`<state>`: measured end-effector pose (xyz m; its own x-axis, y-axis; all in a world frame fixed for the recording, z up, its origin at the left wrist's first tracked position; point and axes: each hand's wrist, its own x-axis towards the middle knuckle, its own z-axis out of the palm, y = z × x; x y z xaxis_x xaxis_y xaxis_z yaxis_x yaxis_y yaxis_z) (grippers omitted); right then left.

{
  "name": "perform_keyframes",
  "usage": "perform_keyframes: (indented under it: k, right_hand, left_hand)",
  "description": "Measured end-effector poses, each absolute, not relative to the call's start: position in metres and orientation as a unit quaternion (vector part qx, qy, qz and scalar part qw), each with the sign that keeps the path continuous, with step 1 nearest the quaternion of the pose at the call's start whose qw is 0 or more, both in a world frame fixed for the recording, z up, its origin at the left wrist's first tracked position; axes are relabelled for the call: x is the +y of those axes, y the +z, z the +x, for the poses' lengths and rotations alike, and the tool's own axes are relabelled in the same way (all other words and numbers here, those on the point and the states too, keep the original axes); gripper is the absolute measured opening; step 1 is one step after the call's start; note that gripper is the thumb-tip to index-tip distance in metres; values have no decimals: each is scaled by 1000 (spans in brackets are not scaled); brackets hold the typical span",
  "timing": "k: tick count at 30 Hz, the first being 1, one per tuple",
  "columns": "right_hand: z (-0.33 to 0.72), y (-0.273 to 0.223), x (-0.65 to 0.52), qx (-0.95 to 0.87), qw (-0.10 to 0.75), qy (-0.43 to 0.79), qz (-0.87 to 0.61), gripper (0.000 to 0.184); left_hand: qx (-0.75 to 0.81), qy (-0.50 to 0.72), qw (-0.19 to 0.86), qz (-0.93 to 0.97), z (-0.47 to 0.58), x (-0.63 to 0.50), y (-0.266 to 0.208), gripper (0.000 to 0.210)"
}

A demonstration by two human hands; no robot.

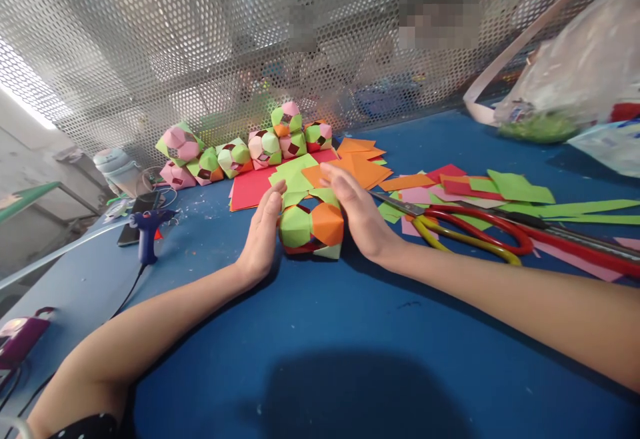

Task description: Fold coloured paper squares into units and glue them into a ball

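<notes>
A paper ball (311, 227) folded from green and orange pieces, with openings between them, sits on the blue table in front of me. My left hand (262, 234) stands on edge along its left side, fingers stretched forward and palm facing the ball. On the other side, my right hand (361, 216) leans in with its fingers extended past the ball's top. Both hands are right beside the ball; whether the palms press on it I cannot tell. Behind it lie green sheets (293, 174), orange sheets (363, 169) and red paper (250, 189).
Several finished paper balls (265, 148) line the perforated metal screen (200, 46). Left are a blue glue gun (148, 232), a phone (131, 229) and a light-blue cup (117, 171). Right are scissors (480, 229), a red-handled cutting tool (575, 242), paper scraps (520, 186) and a plastic bag (575, 66).
</notes>
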<state>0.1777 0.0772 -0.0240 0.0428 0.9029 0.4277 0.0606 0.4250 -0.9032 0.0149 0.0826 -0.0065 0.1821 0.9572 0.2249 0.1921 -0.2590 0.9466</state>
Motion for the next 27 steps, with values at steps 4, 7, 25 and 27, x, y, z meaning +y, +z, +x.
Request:
perform_keyframes:
  k: [4,7,25,27]
  right_hand:
    - [186,-29,66,-589,601,377,-387,61]
    - [181,-27,57,-594,585,378,-403,66]
    - [158,-24,62,-568,579,359,-462,62]
    - [161,-26,61,-571,582,364,-450,61]
  left_hand:
    - [399,477,418,662,5,79,-11,54]
    - [384,470,409,681,4,73,-14,55]
    - [459,459,376,661,26,66,-9,52]
    - [454,465,406,642,23,68,-10,51]
